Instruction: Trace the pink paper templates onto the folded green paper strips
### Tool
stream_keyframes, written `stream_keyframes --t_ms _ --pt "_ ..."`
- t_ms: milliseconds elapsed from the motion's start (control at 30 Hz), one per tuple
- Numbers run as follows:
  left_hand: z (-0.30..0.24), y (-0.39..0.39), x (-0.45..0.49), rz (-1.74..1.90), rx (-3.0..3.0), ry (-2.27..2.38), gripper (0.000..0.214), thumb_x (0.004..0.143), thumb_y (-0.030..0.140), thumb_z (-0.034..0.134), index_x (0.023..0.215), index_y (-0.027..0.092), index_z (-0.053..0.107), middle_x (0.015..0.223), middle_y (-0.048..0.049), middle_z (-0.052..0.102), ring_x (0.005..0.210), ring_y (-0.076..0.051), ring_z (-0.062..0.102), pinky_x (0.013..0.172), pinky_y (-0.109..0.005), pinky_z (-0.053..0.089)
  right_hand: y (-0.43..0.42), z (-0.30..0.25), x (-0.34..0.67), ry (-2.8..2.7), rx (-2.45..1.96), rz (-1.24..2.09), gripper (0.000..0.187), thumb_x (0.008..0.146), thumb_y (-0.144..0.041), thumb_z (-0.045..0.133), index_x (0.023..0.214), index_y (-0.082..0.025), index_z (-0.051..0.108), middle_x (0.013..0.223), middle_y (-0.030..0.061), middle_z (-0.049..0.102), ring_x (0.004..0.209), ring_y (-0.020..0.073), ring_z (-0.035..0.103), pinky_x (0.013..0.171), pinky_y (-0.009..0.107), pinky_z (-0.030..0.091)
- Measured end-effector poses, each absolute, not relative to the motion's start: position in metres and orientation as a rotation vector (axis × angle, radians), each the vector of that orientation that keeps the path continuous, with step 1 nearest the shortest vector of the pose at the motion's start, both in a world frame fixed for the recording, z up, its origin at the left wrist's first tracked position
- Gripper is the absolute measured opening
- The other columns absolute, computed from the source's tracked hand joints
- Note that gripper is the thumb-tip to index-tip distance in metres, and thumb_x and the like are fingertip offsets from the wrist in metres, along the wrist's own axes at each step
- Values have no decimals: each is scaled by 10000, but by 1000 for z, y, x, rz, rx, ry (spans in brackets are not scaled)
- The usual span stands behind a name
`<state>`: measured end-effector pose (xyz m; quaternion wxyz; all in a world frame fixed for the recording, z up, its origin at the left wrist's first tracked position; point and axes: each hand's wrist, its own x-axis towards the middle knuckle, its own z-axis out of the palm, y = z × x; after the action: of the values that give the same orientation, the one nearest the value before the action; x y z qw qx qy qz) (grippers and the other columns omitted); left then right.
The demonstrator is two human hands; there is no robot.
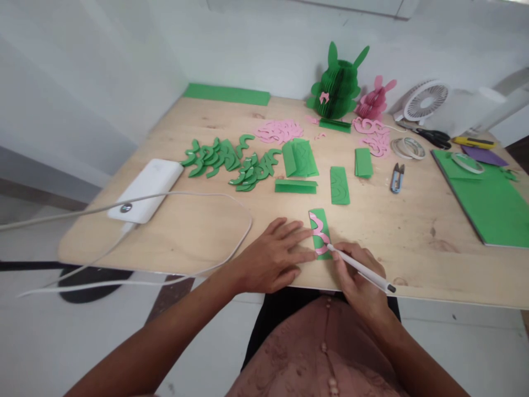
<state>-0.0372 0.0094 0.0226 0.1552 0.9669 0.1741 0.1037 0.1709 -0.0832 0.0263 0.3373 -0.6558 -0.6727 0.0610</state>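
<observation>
Near the table's front edge lies a small green paper strip (pixel 318 213) with a curvy pink paper template (pixel 324 237) on top of it. My left hand (pixel 273 256) rests flat, its fingers spread, with fingertips pressing on the template and strip. In my right hand (pixel 363 275) is a white pen (pixel 359 266), its tip at the template's right edge. Just behind stand out a green piece with drawn curved outlines (pixel 340 186) and a folded green strip (pixel 295 186). More folded green paper (pixel 303 158) with traced lines lies farther back.
Cut green curved pieces (pixel 252 171) and pink cutouts (pixel 279 132) lie in piles. A white power bank (pixel 146 190) with a looping cable sits left. At right are thread snippers (pixel 397 178), tape rolls (pixel 408 148), scissors (pixel 432 136), a yellow cutter (pixel 474 143), a fan (pixel 425 102) and green sheets (pixel 496 204). Paper bunnies (pixel 339 88) stand behind.
</observation>
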Motion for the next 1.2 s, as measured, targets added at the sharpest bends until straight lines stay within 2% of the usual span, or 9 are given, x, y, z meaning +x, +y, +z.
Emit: stream_keyframes --t_ms 1200 --pt "22 9 -38 279 2766 505 404 875 312 523 1278 308 545 1484 -44 397 1356 -311 310 1136 -529 173 -86 30 169 -1792 -1682 126 107 915 -233 517 875 -212 615 751 -1 704 644 155 623 629 285 446"
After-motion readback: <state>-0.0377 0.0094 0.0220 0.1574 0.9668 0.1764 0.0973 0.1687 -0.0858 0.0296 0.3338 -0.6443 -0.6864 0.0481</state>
